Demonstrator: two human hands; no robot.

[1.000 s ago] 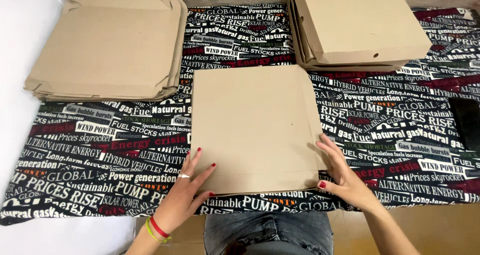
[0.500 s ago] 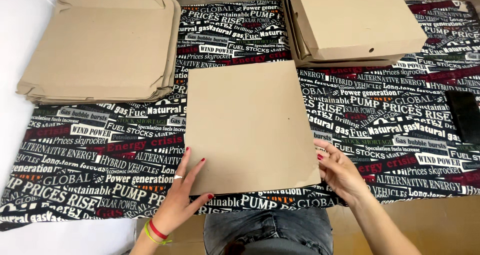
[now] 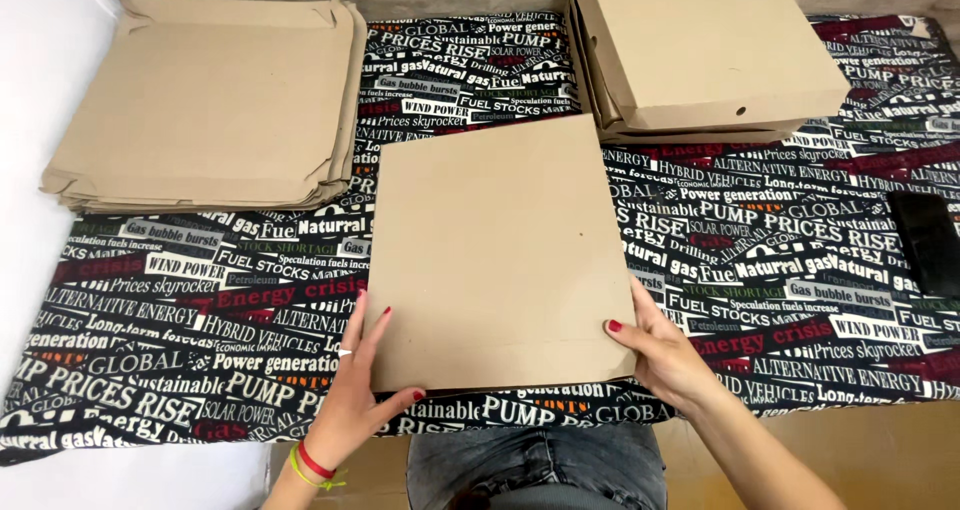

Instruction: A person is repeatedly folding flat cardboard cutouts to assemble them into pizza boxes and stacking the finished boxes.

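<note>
The flat cardboard box lies mid-table on the printed cloth, now rotated slightly clockwise from a second ago. Left hand and right hand grip its near corners, thumbs on top, so it is being squared up.

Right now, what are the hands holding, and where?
Both hands hold the flat cardboard sheet by its near corners: left hand bottom-left, right hand bottom-right.
</note>
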